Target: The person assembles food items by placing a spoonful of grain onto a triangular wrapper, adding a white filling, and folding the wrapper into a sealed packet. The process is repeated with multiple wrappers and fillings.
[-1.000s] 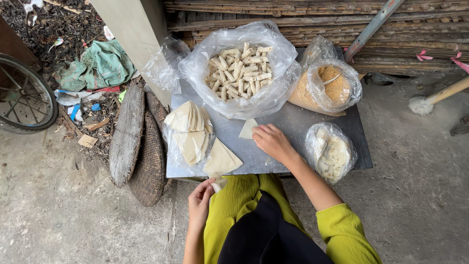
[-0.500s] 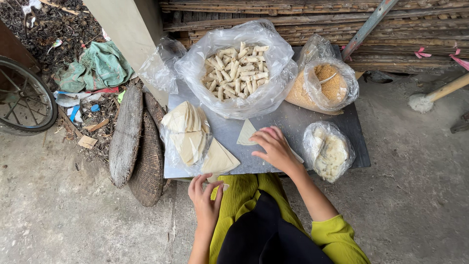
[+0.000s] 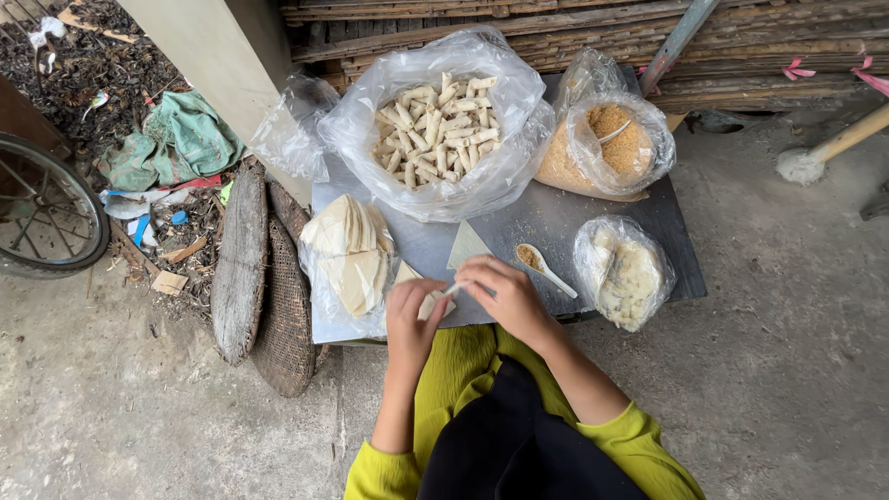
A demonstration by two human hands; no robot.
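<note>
1. Head view: a small dark worktop (image 3: 648, 231) is seen from above, and every place below is given relative to it.
2. At its back middle a large clear plastic bag (image 3: 444, 130) lies open, filled with pale rolled sticks.
3. At the back right corner a second clear bag (image 3: 607, 139) holds orange-brown crumbs, with a thin handle standing in them.
4. On the right front part a smaller clear bag (image 3: 625, 273) holds a pale, lumpy filling.
5. On the left part a stack of pale wrappers (image 3: 350, 250) is spread on clear plastic.
6. A single triangular wrapper (image 3: 466, 246) lies flat near the middle, and a white spoon (image 3: 544, 267) with brown crumbs in its bowl lies just right of it.
7. At the front edge the left hand (image 3: 414, 319) and the right hand (image 3: 507, 298) are brought together on a small pale roll (image 3: 433, 302); the fingers of both are curled and pinched on it.
8. No labels or signs are seen on any bag.
9. Bare worktop remains only in the middle strip and at the far right edge; bare concrete floor (image 3: 787, 370) lies open to the right and front left.
10. Left of the worktop two flat woven trays (image 3: 269, 278) lean.
11. The roll is largely hidden by the fingers; a bicycle wheel (image 3: 42, 213) is cut off at the left border of the view.
</note>
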